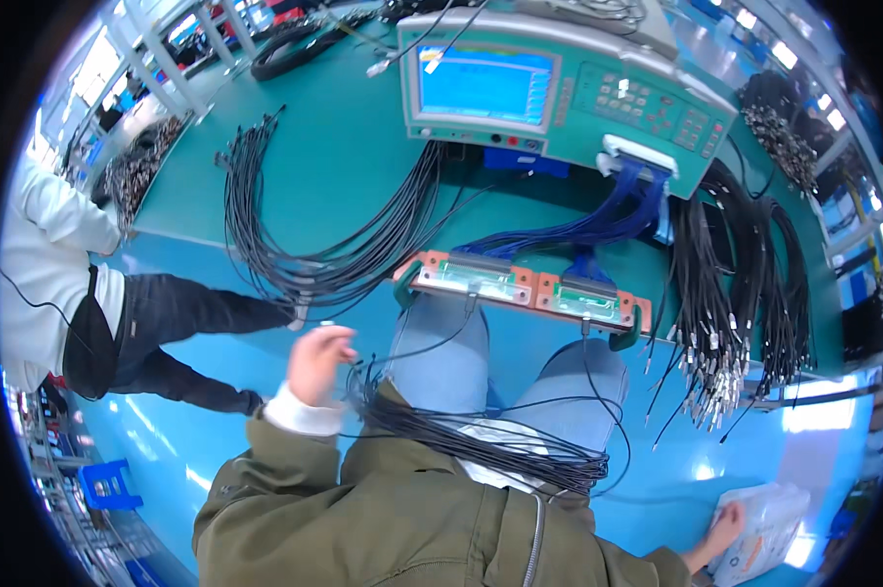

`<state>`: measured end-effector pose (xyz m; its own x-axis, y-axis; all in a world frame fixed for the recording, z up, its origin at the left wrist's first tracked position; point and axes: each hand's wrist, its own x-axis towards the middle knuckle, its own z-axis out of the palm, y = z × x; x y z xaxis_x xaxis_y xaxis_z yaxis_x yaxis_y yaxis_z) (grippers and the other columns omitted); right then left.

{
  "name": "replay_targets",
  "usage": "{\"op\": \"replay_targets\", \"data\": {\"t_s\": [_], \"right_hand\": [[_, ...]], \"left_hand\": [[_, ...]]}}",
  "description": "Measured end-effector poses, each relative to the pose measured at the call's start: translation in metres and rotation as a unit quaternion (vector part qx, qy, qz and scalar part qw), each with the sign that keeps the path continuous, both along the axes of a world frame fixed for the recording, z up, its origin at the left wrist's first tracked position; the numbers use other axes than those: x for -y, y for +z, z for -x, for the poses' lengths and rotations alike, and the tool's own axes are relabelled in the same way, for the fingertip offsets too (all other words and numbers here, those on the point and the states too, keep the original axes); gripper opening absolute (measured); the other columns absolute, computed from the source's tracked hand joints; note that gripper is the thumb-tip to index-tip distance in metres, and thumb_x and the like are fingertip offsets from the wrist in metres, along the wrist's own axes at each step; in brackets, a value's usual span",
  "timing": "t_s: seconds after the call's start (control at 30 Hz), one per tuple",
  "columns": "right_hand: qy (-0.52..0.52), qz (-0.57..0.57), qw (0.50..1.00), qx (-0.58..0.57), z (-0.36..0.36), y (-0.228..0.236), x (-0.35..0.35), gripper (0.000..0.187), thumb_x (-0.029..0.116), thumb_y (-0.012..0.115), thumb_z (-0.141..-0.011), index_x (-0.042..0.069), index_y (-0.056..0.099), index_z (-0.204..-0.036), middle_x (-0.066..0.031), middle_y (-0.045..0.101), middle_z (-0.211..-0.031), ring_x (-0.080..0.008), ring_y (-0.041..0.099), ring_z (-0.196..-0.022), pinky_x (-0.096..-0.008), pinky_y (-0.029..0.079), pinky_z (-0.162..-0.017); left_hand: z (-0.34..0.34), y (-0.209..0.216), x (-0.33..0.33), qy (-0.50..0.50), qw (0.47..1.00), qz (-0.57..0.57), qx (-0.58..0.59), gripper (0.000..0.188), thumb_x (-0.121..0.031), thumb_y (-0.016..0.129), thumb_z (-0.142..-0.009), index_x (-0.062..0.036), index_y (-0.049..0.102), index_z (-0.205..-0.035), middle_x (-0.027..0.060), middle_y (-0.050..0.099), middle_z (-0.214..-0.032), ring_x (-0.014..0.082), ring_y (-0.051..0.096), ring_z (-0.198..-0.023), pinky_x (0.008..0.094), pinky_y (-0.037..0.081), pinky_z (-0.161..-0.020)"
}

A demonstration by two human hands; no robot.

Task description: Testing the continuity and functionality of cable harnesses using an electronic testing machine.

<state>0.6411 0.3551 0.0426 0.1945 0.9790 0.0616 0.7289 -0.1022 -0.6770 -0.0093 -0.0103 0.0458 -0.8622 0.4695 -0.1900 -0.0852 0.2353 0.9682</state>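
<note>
My left hand is raised beside my left thigh, its fingers loosely bent and apart, with nothing visible in them. Close by, a bundle of thin black cables lies across my lap. Low on the right, my right hand grips the edge of a white plastic bag; its fingertips are partly hidden. Ahead of my knees, two test fixtures, the left one and the right one, sit along the bench edge. A black cable is plugged into the front of each.
A green-white tester with a blue screen stands on the green bench. Blue ribbon cables join it to the fixtures. Black cables hang at left and right. A person stands left, near a blue stool.
</note>
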Motion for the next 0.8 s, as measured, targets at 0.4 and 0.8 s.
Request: {"op": "replay_targets", "data": {"t_s": [0.4, 0.8], "right_hand": [[0.238, 0.004, 0.971, 0.018, 0.212, 0.101, 0.011, 0.026, 0.016, 0.050, -0.087, 0.002, 0.054, -0.108, -0.0085, 0.058, -0.088, -0.0149, 0.053, -0.077, -0.0231, 0.043, -0.070], [0.412, 0.603, 0.416, -0.542, 0.531, 0.049, 0.167, 0.036, 0.022, 0.040, -0.094, -0.006, 0.043, -0.117, -0.0200, 0.050, -0.117, -0.0231, 0.048, -0.111, -0.0324, 0.036, -0.096]], "left_hand": [[0.038, -0.017, 0.049, 0.205, 0.960, -0.125, 0.142, 0.036, -0.034, 0.046, -0.090, -0.0013, 0.056, -0.101, 0.0103, 0.059, -0.096, 0.0212, 0.056, -0.088, 0.0312, 0.044, -0.077], [-0.055, 0.026, -0.040, 0.013, 0.700, -0.636, 0.324, 0.010, -0.013, 0.048, -0.086, -0.0061, 0.055, -0.087, 0.0072, 0.060, -0.093, 0.0214, 0.057, -0.090, 0.0395, 0.037, -0.095]]}}
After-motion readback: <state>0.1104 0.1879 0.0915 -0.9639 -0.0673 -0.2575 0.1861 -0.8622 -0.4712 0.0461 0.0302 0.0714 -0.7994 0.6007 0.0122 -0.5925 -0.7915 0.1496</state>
